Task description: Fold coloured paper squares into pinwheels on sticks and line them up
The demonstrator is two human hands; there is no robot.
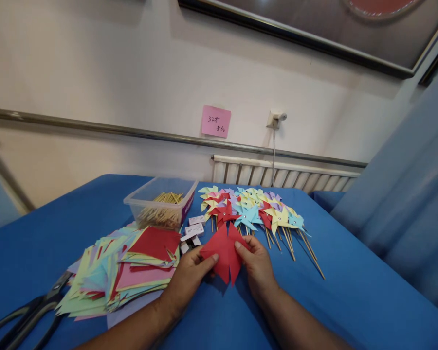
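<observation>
A red paper square (223,253), cut into flaps, is held over the blue table (350,291) between both hands. My left hand (188,277) pinches its left edge with thumb and fingers. My right hand (256,265) pinches its right side, thumb on top. Beside my left hand lies a messy stack of coloured paper squares (120,274) with a red sheet on top. Finished paper pinwheels (250,209) on wooden sticks lie just beyond the red paper.
A clear plastic tub (160,201) of wooden sticks stands behind the paper stack. Small white boxes (192,232) lie next to it. Black scissors (25,316) rest at the lower left. A radiator (281,175) and a pink note (215,121) are on the wall.
</observation>
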